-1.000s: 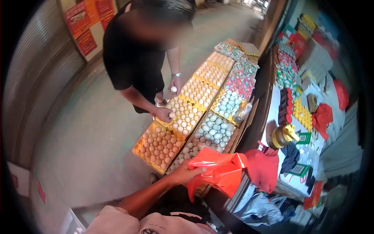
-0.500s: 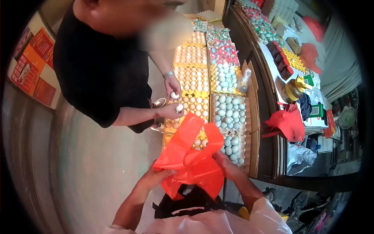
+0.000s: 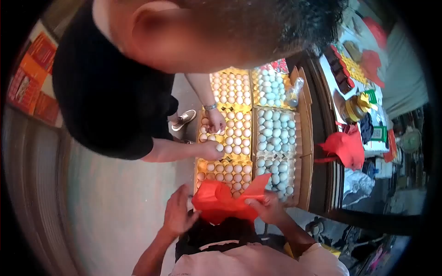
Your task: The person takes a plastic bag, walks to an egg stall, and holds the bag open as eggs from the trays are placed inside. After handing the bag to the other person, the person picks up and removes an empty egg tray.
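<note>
A red plastic bag (image 3: 221, 202) is in front of my body, its top bunched and lower than the egg trays. My right hand (image 3: 271, 208) grips the bag's right side, thumb on the near face. My left hand (image 3: 177, 212) is at the bag's left edge, with its thumb and fingers apart; whether it touches the bag is unclear. Beyond the bag lie brown eggs (image 3: 229, 177) in yellow trays and pale blue-green eggs (image 3: 276, 133) in trays to the right. Another person's hand (image 3: 209, 151) holds a white egg (image 3: 219, 147) over the brown ones.
The other person, in a black shirt (image 3: 101, 96), leans over the trays from the left. A cardboard edge (image 3: 304, 170) borders the trays on the right. Past it are a red bag (image 3: 343, 147), a yellow-topped jar (image 3: 354, 108) and a green QR sign (image 3: 377, 134).
The red bag has come down and bunched up. My left hand has opened and moved off its side. The other person has leaned further over, hands lower on the trays.
</note>
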Tool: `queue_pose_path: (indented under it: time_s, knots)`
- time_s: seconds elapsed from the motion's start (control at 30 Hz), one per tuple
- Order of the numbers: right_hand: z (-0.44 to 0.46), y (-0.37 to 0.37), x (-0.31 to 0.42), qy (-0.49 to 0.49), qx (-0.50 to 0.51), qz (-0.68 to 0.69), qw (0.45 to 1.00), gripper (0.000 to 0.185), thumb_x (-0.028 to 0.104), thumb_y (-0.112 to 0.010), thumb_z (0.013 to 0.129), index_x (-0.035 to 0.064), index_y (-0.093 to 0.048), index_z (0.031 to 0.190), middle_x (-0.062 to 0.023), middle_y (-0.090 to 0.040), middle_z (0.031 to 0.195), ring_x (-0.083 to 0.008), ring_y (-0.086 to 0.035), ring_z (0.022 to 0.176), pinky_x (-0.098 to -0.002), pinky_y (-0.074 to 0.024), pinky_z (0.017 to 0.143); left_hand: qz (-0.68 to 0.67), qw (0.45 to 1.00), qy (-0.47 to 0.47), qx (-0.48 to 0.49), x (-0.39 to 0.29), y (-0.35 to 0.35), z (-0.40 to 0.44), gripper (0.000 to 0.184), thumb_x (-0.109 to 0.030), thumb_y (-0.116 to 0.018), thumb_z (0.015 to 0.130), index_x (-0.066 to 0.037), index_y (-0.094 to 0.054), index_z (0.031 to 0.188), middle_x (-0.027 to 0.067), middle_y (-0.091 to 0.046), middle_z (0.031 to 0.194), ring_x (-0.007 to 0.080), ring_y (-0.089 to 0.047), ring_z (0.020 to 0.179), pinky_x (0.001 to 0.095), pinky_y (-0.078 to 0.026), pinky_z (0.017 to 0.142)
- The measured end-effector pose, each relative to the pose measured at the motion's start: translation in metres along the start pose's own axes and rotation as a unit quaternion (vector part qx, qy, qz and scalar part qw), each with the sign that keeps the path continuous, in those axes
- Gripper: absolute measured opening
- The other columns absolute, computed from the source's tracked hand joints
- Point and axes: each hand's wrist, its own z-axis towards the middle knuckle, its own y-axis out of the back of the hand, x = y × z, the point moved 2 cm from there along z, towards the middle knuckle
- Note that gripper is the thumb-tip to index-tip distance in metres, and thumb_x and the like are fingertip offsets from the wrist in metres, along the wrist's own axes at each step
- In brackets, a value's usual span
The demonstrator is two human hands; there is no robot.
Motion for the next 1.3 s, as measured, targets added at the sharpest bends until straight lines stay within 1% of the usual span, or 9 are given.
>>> queue_pose_path:
  time_s: [0.13, 0.2, 0.4, 0.53, 0.67, 0.9, 1.0, 1.1, 1.3]
  knots:
    - [0.005, -0.055, -0.005, 0.046, -0.004, -0.054, 0.997, 0.022, 0.009, -0.068, 0.091, 0.0019, -0.067, 0.111, -0.0149, -0.070, 0.107, -0.0307, -0.069, 0.092, -0.0360, -0.0535, 0.080, -0.130, 0.956, -0.258, 0.048, -0.033, 0.014, 0.039, 0.072, -0.017, -0.074, 0.083, -0.003, -0.039, 0.144, 0.0233, -0.056, 0.132, 0.0404, -0.051, 0.125, 0.0492, -0.037, 0.110]
    - [0.012, -0.076, 0.008, 0.032, -0.050, -0.073, 0.996, 0.022, 0.009, -0.069, 0.090, 0.0023, -0.067, 0.110, -0.0146, -0.070, 0.105, -0.0300, -0.069, 0.091, -0.0359, -0.0538, 0.080, -0.226, 0.914, -0.272, 0.198, -0.023, -0.006, 0.056, 0.066, -0.017, -0.074, 0.083, 0.002, -0.044, 0.138, 0.0226, -0.056, 0.132, 0.0377, -0.055, 0.120, 0.0485, -0.040, 0.105]
    - [0.013, -0.142, 0.025, -0.156, -0.245, 0.107, 0.951, 0.020, 0.011, -0.071, 0.091, 0.0005, -0.070, 0.108, -0.0080, -0.073, 0.096, -0.0133, -0.067, 0.084, -0.0294, -0.0530, 0.076, -0.263, 0.877, -0.292, 0.277, 0.043, 0.003, 0.064, 0.042, -0.017, -0.067, 0.090, 0.001, -0.054, 0.126, 0.0218, -0.064, 0.112, 0.0380, -0.062, 0.106, 0.0462, -0.048, 0.093]
    - [0.008, -0.182, 0.039, -0.186, -0.288, 0.109, 0.933, 0.020, 0.013, -0.070, 0.092, -0.0009, -0.071, 0.107, -0.0058, -0.073, 0.096, -0.0094, -0.064, 0.086, -0.0275, -0.0524, 0.078, -0.266, 0.873, -0.286, 0.292, 0.069, 0.007, 0.062, 0.023, -0.018, -0.066, 0.094, -0.002, -0.060, 0.109, 0.0178, -0.066, 0.093, 0.0362, -0.066, 0.087, 0.0443, -0.053, 0.075]
    - [0.000, -0.209, 0.039, -0.222, -0.310, 0.241, 0.892, 0.021, 0.016, -0.066, 0.096, -0.0016, -0.071, 0.107, -0.0024, -0.071, 0.096, -0.0071, -0.061, 0.086, -0.0248, -0.0508, 0.078, -0.292, 0.849, -0.258, 0.356, 0.076, 0.017, 0.056, 0.015, -0.016, -0.062, 0.096, -0.001, -0.061, 0.094, 0.0151, -0.065, 0.086, 0.0366, -0.065, 0.082, 0.0423, -0.052, 0.072]
    - [-0.025, -0.246, -0.014, -0.268, -0.329, 0.396, 0.814, 0.024, 0.020, -0.063, 0.099, -0.0014, -0.071, 0.107, -0.0030, -0.071, 0.097, -0.0083, -0.062, 0.084, -0.0249, -0.0512, 0.075, -0.355, 0.828, -0.237, 0.365, 0.092, -0.009, 0.034, 0.019, -0.019, -0.058, 0.100, -0.001, -0.061, 0.093, 0.0096, -0.063, 0.089, 0.0230, -0.061, 0.084, 0.0340, -0.047, 0.075]
    - [-0.025, -0.248, -0.011, -0.270, -0.373, 0.423, 0.780, 0.024, 0.020, -0.062, 0.100, -0.0006, -0.069, 0.110, -0.0040, -0.071, 0.098, -0.0116, -0.065, 0.084, -0.0271, -0.0539, 0.077, -0.375, 0.698, -0.023, 0.610, 0.105, -0.019, 0.020, 0.026, -0.024, -0.057, 0.102, -0.002, -0.068, 0.111, 0.0036, -0.060, 0.113, 0.0147, -0.054, 0.104, 0.0308, -0.043, 0.098]
    - [-0.031, -0.242, -0.018, -0.221, -0.401, 0.517, 0.723, 0.023, 0.020, -0.061, 0.100, 0.0010, -0.067, 0.112, -0.0053, -0.071, 0.100, -0.0150, -0.068, 0.085, -0.0306, -0.0563, 0.081, -0.290, 0.698, -0.042, 0.654, 0.112, -0.003, 0.013, 0.033, -0.030, -0.059, 0.101, -0.002, -0.068, 0.116, 0.0049, -0.060, 0.114, 0.0151, -0.053, 0.107, 0.0306, -0.042, 0.098]
    - [-0.035, -0.254, -0.002, -0.179, -0.414, 0.533, 0.716, 0.030, 0.021, -0.057, 0.102, 0.0005, -0.062, 0.123, -0.0086, -0.070, 0.111, -0.0200, -0.069, 0.099, -0.0372, -0.0565, 0.090, -0.113, 0.720, -0.265, 0.632, 0.125, 0.033, 0.040, 0.049, -0.048, -0.054, 0.100, -0.004, -0.068, 0.118, 0.0159, -0.058, 0.124, 0.0284, -0.056, 0.116, 0.0360, -0.041, 0.103]
